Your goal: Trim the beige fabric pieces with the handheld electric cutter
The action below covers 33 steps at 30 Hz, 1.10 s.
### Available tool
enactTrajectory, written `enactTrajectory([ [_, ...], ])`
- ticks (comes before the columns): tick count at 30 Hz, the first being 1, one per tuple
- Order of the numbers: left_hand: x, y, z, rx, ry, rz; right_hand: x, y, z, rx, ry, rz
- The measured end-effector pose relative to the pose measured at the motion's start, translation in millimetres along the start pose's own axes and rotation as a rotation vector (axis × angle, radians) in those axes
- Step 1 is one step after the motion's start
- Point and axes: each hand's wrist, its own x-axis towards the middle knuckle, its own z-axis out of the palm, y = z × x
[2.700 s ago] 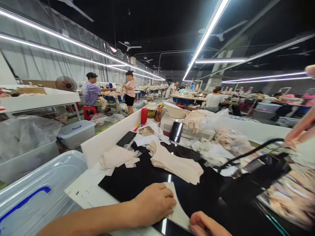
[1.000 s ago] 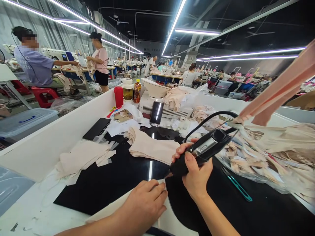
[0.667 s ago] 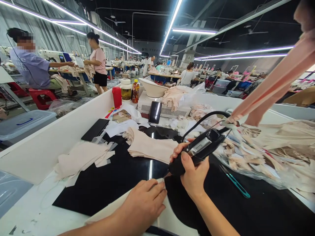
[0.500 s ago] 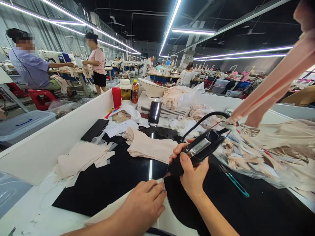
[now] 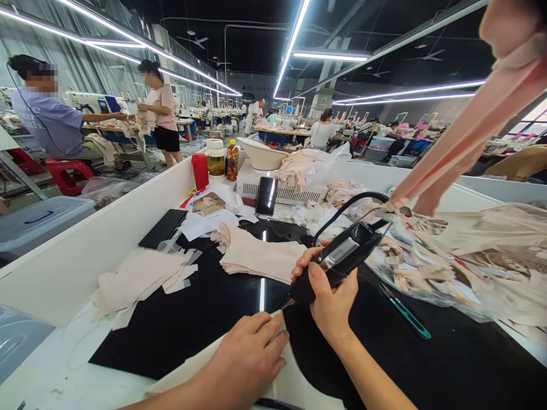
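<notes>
My right hand (image 5: 331, 296) is wrapped round a black handheld electric tool (image 5: 342, 256) with a metal plate on its side, tilted with its lower end near the table. A cable and pink fabric strips (image 5: 461, 136) meet at its upper end. Close to that lower end, my left hand (image 5: 256, 347) presses fingertips on a pale piece (image 5: 205, 359), fingers side by side; what lies under them is partly hidden. Beyond my hands, a stack of light pink cut fabric (image 5: 260, 250) rests on the black sheet (image 5: 179, 319). Another pale stack (image 5: 137, 279) lies to the left.
Teal thread snips (image 5: 405, 313) lie right of my right forearm. Bagged fabric scraps (image 5: 431, 267) fill the right side. A phone (image 5: 266, 195), a red container (image 5: 199, 171) and jars stand at the back. White side walls (image 5: 106, 228) edge the table. People work beyond.
The view has shifted slightly, so most things appear a little further left. Both hands keep nearly the same position and hold.
</notes>
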Motion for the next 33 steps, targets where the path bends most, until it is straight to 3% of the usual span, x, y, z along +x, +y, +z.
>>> enactTrajectory([
  [33, -3.3, -0.5, 5.6, -0.039, -0.096, -0.023, -4.1, -1.2, 5.7, -0.016, 0.035, 0.021],
])
